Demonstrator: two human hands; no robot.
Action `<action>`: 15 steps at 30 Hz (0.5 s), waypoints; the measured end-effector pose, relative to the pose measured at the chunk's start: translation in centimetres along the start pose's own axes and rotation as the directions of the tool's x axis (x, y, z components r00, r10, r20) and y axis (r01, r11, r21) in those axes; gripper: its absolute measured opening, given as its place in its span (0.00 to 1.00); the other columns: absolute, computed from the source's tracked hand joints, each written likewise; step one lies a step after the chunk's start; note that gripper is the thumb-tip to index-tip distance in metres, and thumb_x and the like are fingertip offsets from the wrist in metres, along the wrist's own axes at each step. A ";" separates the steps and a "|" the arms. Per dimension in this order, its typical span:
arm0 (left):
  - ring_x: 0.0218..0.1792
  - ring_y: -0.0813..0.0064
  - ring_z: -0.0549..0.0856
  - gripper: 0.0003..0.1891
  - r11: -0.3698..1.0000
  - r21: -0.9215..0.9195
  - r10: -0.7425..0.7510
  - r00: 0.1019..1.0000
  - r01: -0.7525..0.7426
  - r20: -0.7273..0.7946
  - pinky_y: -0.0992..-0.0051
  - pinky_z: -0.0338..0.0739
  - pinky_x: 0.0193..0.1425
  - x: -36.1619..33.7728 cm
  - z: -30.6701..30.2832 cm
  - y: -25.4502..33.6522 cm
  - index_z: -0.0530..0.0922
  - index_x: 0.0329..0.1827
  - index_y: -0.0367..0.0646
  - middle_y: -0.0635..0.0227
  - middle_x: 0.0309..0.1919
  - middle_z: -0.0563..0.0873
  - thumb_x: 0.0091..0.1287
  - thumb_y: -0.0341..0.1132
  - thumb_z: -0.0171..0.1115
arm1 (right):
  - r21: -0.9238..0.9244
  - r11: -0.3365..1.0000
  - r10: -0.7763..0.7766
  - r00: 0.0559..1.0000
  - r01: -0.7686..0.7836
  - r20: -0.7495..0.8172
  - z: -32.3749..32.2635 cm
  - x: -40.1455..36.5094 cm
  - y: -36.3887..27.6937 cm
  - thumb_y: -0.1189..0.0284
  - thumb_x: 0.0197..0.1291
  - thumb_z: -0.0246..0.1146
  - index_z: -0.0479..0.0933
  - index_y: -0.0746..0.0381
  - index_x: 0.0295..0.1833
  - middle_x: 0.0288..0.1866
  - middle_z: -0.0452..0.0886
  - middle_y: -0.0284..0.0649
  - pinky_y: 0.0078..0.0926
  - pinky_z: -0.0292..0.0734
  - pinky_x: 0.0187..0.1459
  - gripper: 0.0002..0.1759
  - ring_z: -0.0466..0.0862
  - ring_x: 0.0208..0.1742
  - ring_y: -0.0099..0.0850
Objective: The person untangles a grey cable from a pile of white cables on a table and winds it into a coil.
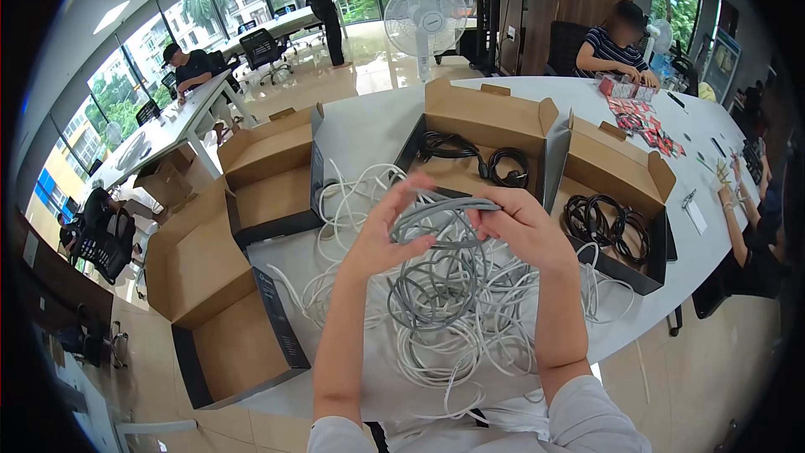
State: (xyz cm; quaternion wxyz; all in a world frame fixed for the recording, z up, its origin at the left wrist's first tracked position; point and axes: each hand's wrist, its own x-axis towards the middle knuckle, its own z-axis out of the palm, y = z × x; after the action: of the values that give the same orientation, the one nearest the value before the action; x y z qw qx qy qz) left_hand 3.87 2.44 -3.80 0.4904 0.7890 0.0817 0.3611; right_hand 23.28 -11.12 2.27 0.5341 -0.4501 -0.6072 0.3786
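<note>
A coil of grey cable [444, 216] is raised over the table between my two hands. My right hand [527, 226] pinches the coil's right side between thumb and fingers. At the coil's left end, my left hand [379, 233] has its thumb and fingers spread apart around the loops, the upper fingers smeared by motion. More grey cable [432, 294] hangs or lies in loose loops just below. Under it a tangled heap of white cables [436, 356] spreads across the table, reaching toward my body.
Two open cardboard boxes [231, 340] [272, 193] stand at the left. Behind the heap, another box [470, 176] holds black cables [470, 155]; a fourth box [616, 218] at the right has more black cable [605, 226]. A seated person [616, 46] handles red packets [641, 122] across the white table [369, 113].
</note>
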 end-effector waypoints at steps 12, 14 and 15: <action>0.41 0.65 0.86 0.08 0.859 -0.494 -0.239 0.958 0.132 -0.160 0.67 0.79 0.51 0.1 1.8 1.3 0.76 0.48 0.35 0.59 0.36 0.85 0.70 0.28 0.55 | 0.457 0.879 0.196 0.977 -0.137 -0.085 -0.4 2.3 3.1 0.78 0.63 0.52 0.74 0.63 0.39 0.25 0.66 0.26 0.27 0.76 0.39 0.05 0.69 0.28 0.18; 0.32 0.70 0.85 0.08 0.779 -0.618 -0.268 0.947 0.106 -0.176 0.67 0.79 0.47 0.0 2.1 2.8 0.74 0.50 0.36 0.66 0.28 0.83 0.71 0.29 0.54 | 0.563 0.810 0.224 0.974 -0.164 -0.038 -0.3 2.5 3.4 0.76 0.64 0.53 0.75 0.63 0.40 0.25 0.66 0.26 0.28 0.77 0.39 0.05 0.69 0.28 0.19; 0.28 0.74 0.81 0.08 0.708 -0.704 -0.234 0.959 0.056 -0.160 0.70 0.78 0.44 -0.2 2.0 2.6 0.74 0.49 0.38 0.70 0.25 0.80 0.71 0.30 0.54 | 0.611 0.769 0.239 0.971 -0.187 -0.005 -0.2 2.6 3.6 0.76 0.65 0.53 0.75 0.63 0.41 0.25 0.66 0.27 0.29 0.77 0.39 0.05 0.69 0.28 0.20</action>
State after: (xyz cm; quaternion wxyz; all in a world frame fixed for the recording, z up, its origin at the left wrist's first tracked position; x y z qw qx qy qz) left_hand 4.41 -0.38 -2.29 0.7630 0.4902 0.0609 0.4170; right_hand 23.93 -7.60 -0.27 0.6281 -0.3363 -0.3765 0.5922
